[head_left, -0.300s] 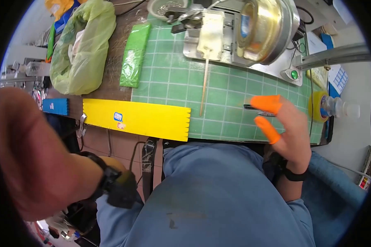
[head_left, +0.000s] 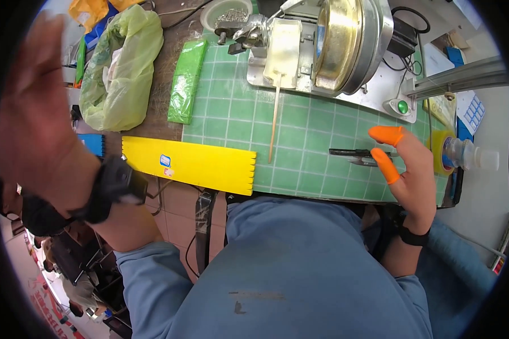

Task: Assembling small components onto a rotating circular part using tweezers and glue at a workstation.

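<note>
My right hand (head_left: 411, 169) hovers over the right part of the green gridded mat (head_left: 305, 135). Orange finger cots cover its thumb and index finger, which stand apart with nothing between them. Just left of those fingertips lies a thin black tool (head_left: 348, 152), with metal tweezers (head_left: 363, 162) beside it. My left hand (head_left: 39, 118) is raised at the left rim, close to the camera and blurred. Its fingers look stretched upward, and I see nothing held in it. A black device is strapped to that wrist.
A machine with a brass-coloured wheel (head_left: 345, 45) stands at the back; a thin wooden stick (head_left: 274, 118) projects from its pale block (head_left: 284, 51). A yellow notched strip (head_left: 189, 164) lies along the front edge. Leftward are a green packet (head_left: 186, 82) and plastic bag (head_left: 124, 73). A bottle (head_left: 464, 153) stands right.
My left hand has swung up and turned, its fingers now pointing upward. The right hand has shifted right, uncovering more of the black tool and tweezers. The whole view has moved slightly.
</note>
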A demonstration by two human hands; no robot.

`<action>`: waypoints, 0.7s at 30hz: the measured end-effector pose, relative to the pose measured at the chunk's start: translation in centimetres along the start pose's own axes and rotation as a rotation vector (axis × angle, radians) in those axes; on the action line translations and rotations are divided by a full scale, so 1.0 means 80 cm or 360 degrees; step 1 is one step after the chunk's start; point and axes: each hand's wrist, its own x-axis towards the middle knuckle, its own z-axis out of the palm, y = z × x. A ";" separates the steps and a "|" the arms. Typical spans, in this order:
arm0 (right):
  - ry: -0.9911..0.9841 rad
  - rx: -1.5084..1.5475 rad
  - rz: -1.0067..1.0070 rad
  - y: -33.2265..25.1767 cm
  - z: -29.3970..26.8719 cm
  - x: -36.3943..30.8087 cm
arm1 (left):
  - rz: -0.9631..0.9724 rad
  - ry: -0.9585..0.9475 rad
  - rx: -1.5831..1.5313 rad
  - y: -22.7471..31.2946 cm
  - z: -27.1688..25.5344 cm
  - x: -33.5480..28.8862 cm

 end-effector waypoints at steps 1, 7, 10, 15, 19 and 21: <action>-0.0035 -0.0001 -0.0045 -0.004 0.002 0.006 | 0.0005 0.0147 0.0359 -0.004 -0.016 -0.012; -0.0188 -0.0109 0.0039 0.001 0.009 0.015 | -0.0298 -0.0232 0.1531 -0.077 0.053 -0.005; -0.0275 -0.0200 0.0134 0.004 0.011 0.010 | -0.0471 -0.0277 0.1914 -0.098 0.058 0.000; -0.0266 -0.0173 0.0190 0.000 0.014 0.007 | -0.0064 -0.0530 0.2030 -0.122 0.059 0.010; -0.0294 -0.0275 0.0185 -0.008 0.016 0.007 | -0.0524 -0.0756 0.1914 -0.130 0.059 0.000; -0.0319 -0.0269 0.0189 -0.008 0.019 0.007 | -0.0489 -0.0703 0.1818 -0.134 0.062 -0.003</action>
